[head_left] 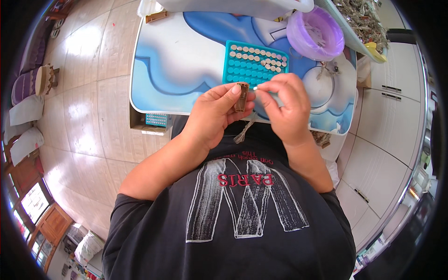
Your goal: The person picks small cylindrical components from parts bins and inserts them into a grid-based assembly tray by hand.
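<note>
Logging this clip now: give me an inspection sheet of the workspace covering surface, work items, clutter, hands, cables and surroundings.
Surface: table with a blue-and-white pattern.
Work items: brown piece in the left hand; small pale piece at the right fingertips; teal tray partly covered with round pale pieces.
Clutter: purple basin right of the tray; another brown piece at the table's far left.
Hands: left grips the brown piece; right hand appears to pinch the pale piece.
Cables: nothing seen for certain; a bundle of strands hangs below the hands, material unclear.
Surroundings: tiled floor left, white cabinets right.
</note>
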